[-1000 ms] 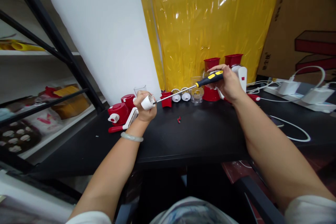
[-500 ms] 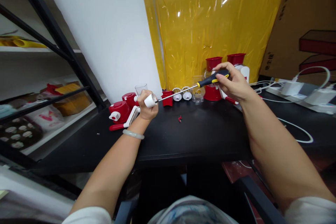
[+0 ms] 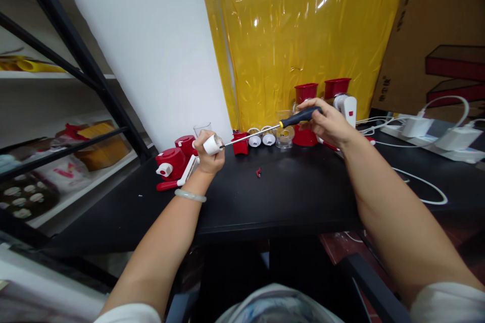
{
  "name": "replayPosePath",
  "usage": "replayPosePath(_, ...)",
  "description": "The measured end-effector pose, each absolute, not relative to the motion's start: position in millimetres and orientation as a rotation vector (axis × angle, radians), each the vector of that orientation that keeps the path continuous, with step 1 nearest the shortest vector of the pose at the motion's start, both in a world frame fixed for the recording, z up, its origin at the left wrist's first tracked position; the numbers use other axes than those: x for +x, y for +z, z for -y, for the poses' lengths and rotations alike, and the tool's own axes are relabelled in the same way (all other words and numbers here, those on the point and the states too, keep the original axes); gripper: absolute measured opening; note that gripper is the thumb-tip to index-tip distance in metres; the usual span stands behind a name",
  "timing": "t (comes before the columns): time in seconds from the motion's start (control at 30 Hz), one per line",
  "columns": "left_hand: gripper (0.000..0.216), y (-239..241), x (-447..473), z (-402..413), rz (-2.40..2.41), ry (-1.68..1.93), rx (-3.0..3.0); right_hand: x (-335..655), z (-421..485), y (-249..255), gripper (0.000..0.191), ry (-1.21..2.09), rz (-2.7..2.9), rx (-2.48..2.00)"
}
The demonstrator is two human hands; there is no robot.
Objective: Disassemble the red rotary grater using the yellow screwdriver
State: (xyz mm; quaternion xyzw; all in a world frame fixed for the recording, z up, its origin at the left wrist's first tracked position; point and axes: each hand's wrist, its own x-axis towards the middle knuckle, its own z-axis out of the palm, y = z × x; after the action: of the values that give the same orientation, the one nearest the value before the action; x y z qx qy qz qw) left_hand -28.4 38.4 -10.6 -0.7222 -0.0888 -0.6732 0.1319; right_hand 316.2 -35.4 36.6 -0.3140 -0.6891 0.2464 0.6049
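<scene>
My left hand (image 3: 208, 157) is wrapped around a white cylindrical plastic part (image 3: 212, 145), its open end turned to the right. In my right hand (image 3: 329, 123) is a screwdriver (image 3: 301, 117) with a dark handle and a yellow collar, held by the fingers and thumb. Its long metal shaft slants down to the left, and the tip reaches the mouth of the white part. Whether the tip sits on a screw inside is hidden. On the black table (image 3: 280, 197) below the shaft lies a small red and black piece (image 3: 258, 172).
Red housings with a white crank (image 3: 172, 163) stand at left. Along the back are a small red part (image 3: 240, 144), two white round parts (image 3: 254, 139), a clear round part (image 3: 285, 137) and red-topped machines (image 3: 306, 92). A power strip (image 3: 435, 141) with white cables lies right.
The grip of my right hand on the screwdriver handle has shifted, with the fingers more spread. The view has moved slightly; the tip stays at the white part.
</scene>
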Motion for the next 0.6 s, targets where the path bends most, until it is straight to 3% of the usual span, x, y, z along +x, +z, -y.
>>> replayPosePath(0.1, 0.033, -8.7, -30.1, -37.8, 0.247, -2.021, -2.119, 312.7, 27.4, 34.1, 0.068, 0.592, 1.569, -0.823)
replayPosePath(0.6, 0.046, -11.6, -42.7, -54.3, 0.321, -2.198, -2.126, 314.1, 31.1, 35.2, 0.039, 0.322, 1.675, -0.729)
